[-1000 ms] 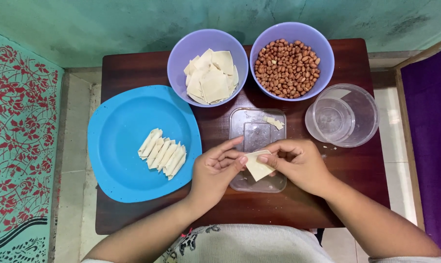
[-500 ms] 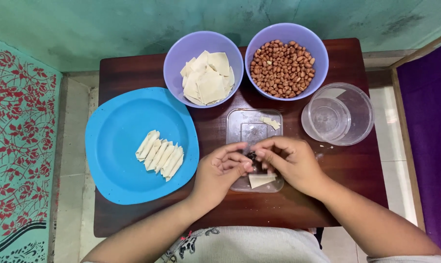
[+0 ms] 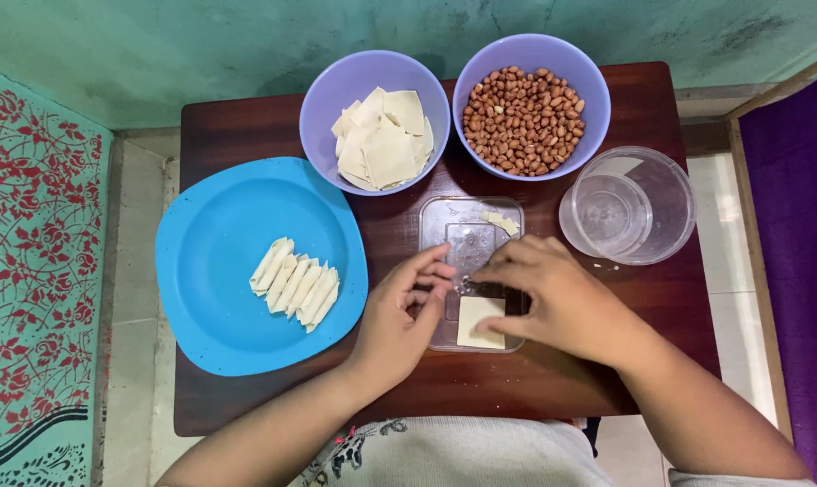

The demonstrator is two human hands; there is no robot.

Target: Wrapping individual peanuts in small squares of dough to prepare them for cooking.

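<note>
The small pale square dough wrapper (image 3: pixel 480 322) lay flat on the clear rectangular plastic lid (image 3: pixel 446 236), near its front edge, in front of you on the dark brown wooden table (image 3: pixel 246 126). Your right hand (image 3: pixel 557 302) sat over the wrapper's far & right edges, fingers curled down w/ the tips at its top edge; something small & dark was there at the fingertips, but I couldn't tell what it was, nor whether you were pinching it or just pressing. Your left hand (image 3: pixel 399 316) was just left of the wrapper, loosely open, index & thumb pointing toward the same top edge, holding nothing I could see. To do this bit well, I'd say: keep the wrapper flat & square to you, pin one corner w/ the left fingertips so it doesn't slide on the slick plastic, and work w/ fingertips only, light pressure, since thin dough tears easily. Further out: a scrap of dough (image 3: pixel 501 222) lay at the lid's far right corner. Left of the lid, the blue plastic plate (image 3: pixel 210 225) held a row of folded dough rolls (image 3: pixel 297 286). Behind, one lilac plastic bowl (image 3: pixel 323 99) held a stack of wrappers (image 3: pixel 381 140) & another lilac bowl (image 3: pixel 598 90) held red-brown peanuts (image 3: pixel 524 120). A clear round plastic container (image 3: pixel 670 212) stood to the right.
</note>
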